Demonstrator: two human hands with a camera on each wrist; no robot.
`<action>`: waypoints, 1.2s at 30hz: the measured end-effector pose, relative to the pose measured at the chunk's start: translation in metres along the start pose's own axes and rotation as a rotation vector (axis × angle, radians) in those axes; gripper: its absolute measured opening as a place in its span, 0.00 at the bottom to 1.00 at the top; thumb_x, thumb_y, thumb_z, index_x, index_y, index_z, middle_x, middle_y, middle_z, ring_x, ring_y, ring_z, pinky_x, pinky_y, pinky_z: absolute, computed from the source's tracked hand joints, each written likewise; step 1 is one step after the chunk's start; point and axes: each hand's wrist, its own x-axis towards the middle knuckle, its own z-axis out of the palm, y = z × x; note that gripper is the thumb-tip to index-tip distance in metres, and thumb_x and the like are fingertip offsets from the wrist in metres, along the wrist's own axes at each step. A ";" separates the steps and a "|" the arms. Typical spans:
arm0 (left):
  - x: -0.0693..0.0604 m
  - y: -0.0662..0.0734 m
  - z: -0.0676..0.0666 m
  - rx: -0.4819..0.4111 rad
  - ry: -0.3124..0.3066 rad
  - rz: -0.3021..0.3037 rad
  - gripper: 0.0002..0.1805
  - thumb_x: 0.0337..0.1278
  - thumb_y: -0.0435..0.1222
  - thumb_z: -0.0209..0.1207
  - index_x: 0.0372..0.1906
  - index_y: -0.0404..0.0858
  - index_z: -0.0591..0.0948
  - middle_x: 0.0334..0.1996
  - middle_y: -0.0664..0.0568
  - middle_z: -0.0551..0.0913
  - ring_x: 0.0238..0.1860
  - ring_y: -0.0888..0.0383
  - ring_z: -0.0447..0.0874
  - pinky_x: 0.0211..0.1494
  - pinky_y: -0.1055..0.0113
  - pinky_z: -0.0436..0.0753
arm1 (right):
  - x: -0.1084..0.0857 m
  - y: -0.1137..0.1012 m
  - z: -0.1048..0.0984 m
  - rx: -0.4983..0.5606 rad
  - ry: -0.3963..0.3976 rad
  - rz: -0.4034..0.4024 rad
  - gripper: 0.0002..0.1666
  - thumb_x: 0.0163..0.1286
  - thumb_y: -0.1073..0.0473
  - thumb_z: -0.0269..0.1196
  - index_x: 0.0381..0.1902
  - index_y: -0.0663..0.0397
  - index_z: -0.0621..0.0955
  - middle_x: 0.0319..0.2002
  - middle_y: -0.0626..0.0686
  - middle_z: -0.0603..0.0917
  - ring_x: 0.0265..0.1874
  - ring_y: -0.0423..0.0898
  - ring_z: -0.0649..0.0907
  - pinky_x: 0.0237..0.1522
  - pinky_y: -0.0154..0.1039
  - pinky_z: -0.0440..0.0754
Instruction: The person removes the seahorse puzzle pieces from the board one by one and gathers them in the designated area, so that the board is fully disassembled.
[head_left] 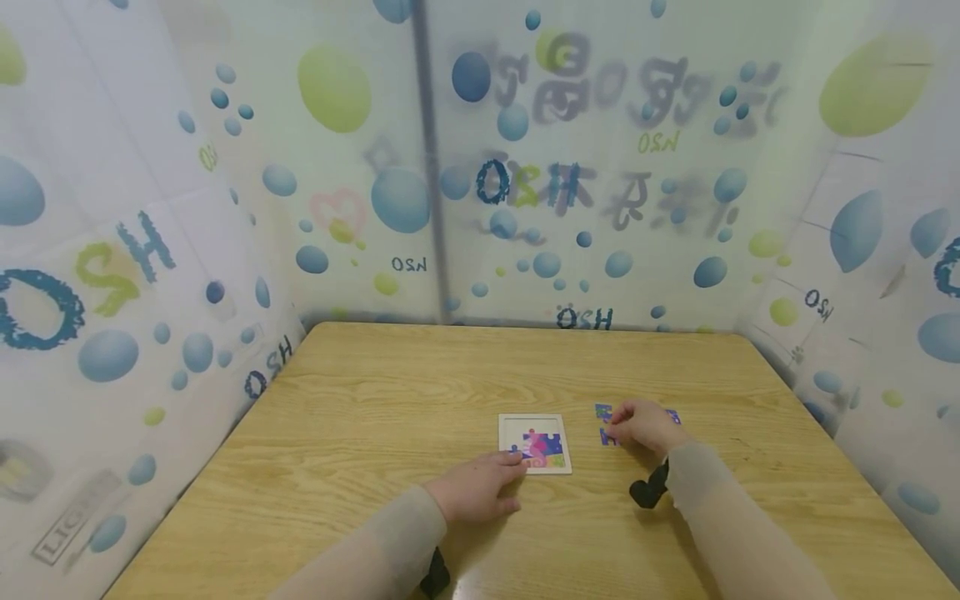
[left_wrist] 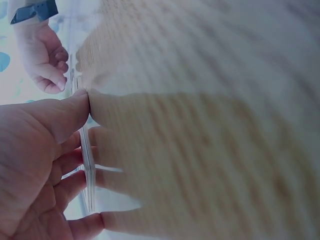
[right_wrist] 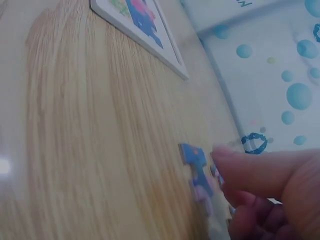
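A square white puzzle tray (head_left: 567,454) lies on the table, its lower part filled with joined blue and pink jigsaw pieces (head_left: 551,443). My left hand (head_left: 480,487) rests at its lower left corner, fingers extended over the frame; in the left wrist view they touch the thin edge of the tray (left_wrist: 88,175). To the right, my right hand (head_left: 647,425) is over loose jigsaw pieces (head_left: 603,412), thumb and fingers bent. The right wrist view shows the thumb beside a blue piece (right_wrist: 200,172); whether a piece is pinched is hidden.
The wooden table (head_left: 360,400) has rounded far corners. White curtains (head_left: 345,200) printed with bubbles and letters stand around its back and sides. Another loose piece (head_left: 673,416) lies beyond the right hand. A black band (head_left: 649,487) is on the right wrist.
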 end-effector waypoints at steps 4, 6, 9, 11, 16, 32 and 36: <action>0.000 0.001 -0.001 0.011 -0.008 -0.002 0.32 0.63 0.50 0.57 0.69 0.42 0.69 0.70 0.51 0.65 0.69 0.54 0.63 0.71 0.62 0.62 | 0.001 -0.007 0.006 -0.002 -0.008 -0.044 0.09 0.62 0.62 0.68 0.37 0.59 0.79 0.34 0.52 0.79 0.31 0.47 0.77 0.33 0.37 0.75; 0.000 0.001 -0.001 0.012 -0.010 -0.004 0.32 0.63 0.50 0.57 0.69 0.42 0.69 0.70 0.51 0.65 0.70 0.54 0.63 0.71 0.62 0.62 | 0.000 -0.014 0.010 -0.056 -0.012 -0.070 0.09 0.63 0.60 0.67 0.38 0.58 0.79 0.35 0.52 0.79 0.31 0.47 0.76 0.32 0.37 0.74; 0.000 0.001 -0.001 0.005 -0.010 -0.008 0.32 0.63 0.50 0.57 0.69 0.43 0.69 0.70 0.51 0.65 0.70 0.54 0.63 0.71 0.62 0.62 | -0.003 -0.025 0.017 -0.101 -0.028 -0.102 0.10 0.64 0.58 0.66 0.39 0.57 0.80 0.37 0.52 0.79 0.33 0.47 0.75 0.33 0.38 0.74; 0.000 0.001 -0.001 -0.002 -0.009 -0.010 0.32 0.64 0.50 0.57 0.69 0.43 0.69 0.70 0.51 0.65 0.70 0.54 0.62 0.71 0.62 0.62 | -0.003 -0.032 0.024 -0.078 -0.040 -0.102 0.10 0.64 0.58 0.66 0.40 0.56 0.80 0.37 0.52 0.79 0.35 0.48 0.75 0.35 0.38 0.74; 0.000 0.000 -0.001 -0.013 -0.006 -0.004 0.31 0.64 0.49 0.57 0.69 0.42 0.69 0.70 0.50 0.65 0.69 0.53 0.63 0.71 0.61 0.63 | 0.000 -0.044 0.043 -0.011 -0.066 -0.092 0.10 0.64 0.58 0.67 0.41 0.56 0.81 0.38 0.52 0.80 0.38 0.48 0.75 0.40 0.40 0.74; 0.000 -0.001 -0.001 0.002 0.016 0.028 0.31 0.63 0.48 0.58 0.68 0.39 0.70 0.69 0.48 0.67 0.69 0.52 0.64 0.71 0.62 0.63 | 0.005 -0.061 0.092 0.001 -0.115 -0.145 0.08 0.60 0.62 0.69 0.37 0.54 0.82 0.35 0.51 0.80 0.35 0.47 0.76 0.42 0.41 0.76; 0.001 -0.002 0.000 0.009 0.018 0.031 0.32 0.63 0.48 0.58 0.68 0.39 0.70 0.69 0.47 0.66 0.68 0.52 0.65 0.70 0.61 0.64 | 0.006 -0.060 0.095 -0.011 -0.107 -0.142 0.10 0.59 0.63 0.70 0.39 0.54 0.82 0.35 0.51 0.79 0.36 0.48 0.76 0.42 0.41 0.76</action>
